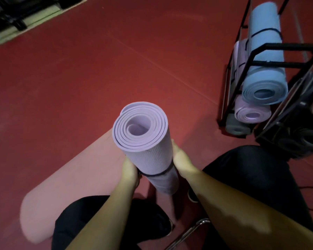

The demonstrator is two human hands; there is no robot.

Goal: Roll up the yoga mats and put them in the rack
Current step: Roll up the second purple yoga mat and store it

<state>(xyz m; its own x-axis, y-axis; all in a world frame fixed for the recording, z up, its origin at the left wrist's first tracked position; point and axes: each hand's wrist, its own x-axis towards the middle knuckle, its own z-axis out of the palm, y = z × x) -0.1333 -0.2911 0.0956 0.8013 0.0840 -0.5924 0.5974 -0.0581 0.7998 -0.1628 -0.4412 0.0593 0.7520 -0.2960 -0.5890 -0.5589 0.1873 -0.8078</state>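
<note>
Both hands, left hand and right hand, clasp a ribbed lilac foam mat, rolled upright between them, dark strap beneath.

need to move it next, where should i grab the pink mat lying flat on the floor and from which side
The pink mat lies unrolled, so nothing to wrap. Pinch its rounded near short edge from above at both corners; the far end runs behind the lilac roll.

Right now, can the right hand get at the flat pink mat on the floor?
Probably not: the right hand grips the rolled lilac foam mat, which stands between it and the flat pink mat.
</note>
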